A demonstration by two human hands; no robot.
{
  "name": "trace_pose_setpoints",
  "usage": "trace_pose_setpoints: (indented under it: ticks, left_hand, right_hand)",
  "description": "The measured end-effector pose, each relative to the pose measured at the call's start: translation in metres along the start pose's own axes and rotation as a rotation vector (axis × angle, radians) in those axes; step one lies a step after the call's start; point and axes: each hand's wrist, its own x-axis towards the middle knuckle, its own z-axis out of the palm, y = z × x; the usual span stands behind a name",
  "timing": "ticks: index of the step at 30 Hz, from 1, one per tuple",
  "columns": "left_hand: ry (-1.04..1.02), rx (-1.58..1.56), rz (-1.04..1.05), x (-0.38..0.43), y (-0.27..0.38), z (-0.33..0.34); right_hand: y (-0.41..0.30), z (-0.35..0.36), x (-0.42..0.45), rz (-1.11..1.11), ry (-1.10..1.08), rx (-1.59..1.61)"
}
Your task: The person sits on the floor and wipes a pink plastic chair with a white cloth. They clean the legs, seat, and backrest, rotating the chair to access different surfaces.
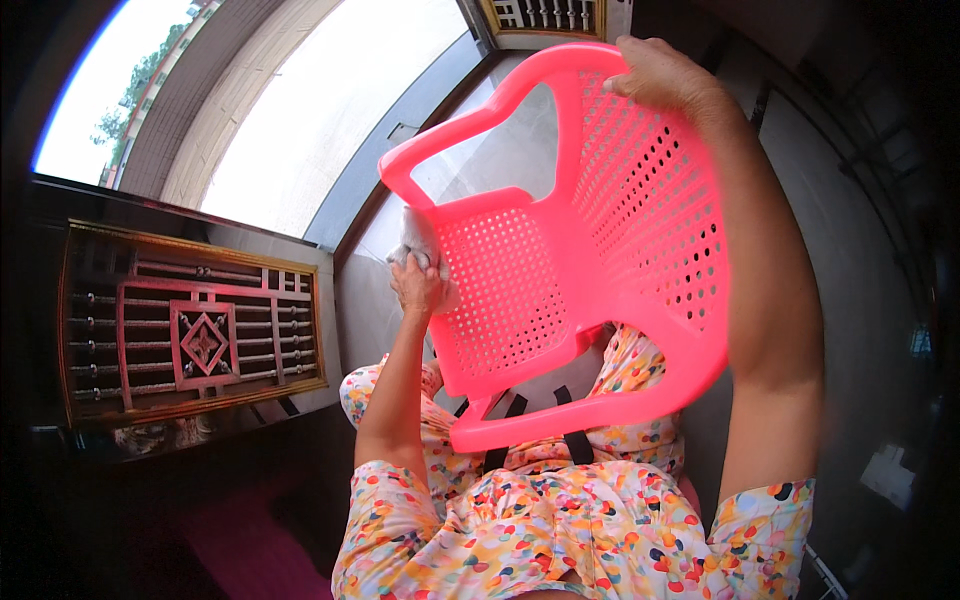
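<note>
A pink plastic armchair (pixel 559 247) with a perforated seat and back stands before me, its backrest toward my right side. My left hand (pixel 416 285) grips a whitish cloth (pixel 418 238) and presses it on the seat's front edge. Up at the top of the backrest, my right hand (pixel 664 75) is closed over the rim, thumb on the inner face. One armrest (pixel 457 142) points away from me; the other (pixel 570 416) crosses above my lap. Part of the cloth is hidden under my left fingers.
To the left is a door panel (pixel 199 322) with a metal grille and gold-coloured frame. Beyond the threshold (pixel 397 135) lies a bright outdoor area. Grey floor tiles (pixel 795 195) extend to the right. My legs in patterned cloth (pixel 630 360) are close below the chair.
</note>
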Motion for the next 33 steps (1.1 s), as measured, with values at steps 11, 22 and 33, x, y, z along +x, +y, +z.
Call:
trace_pose_setpoints:
  ticks: [11,22,33]
  left_hand:
    - [-0.022,0.256,-0.193,0.021,0.1,0.056]
    - [-0.326,-0.381,1.029,-0.099,0.154,0.057]
    - [-0.286,0.075,0.897,-0.022,0.016,0.022]
  right_hand:
    - [-0.005,-0.008,-0.01,0.029,-0.052,0.019]
    - [-0.005,-0.004,-0.01,0.049,0.033,0.023]
    - [0.0,-0.005,-0.01,0.011,0.0,0.005]
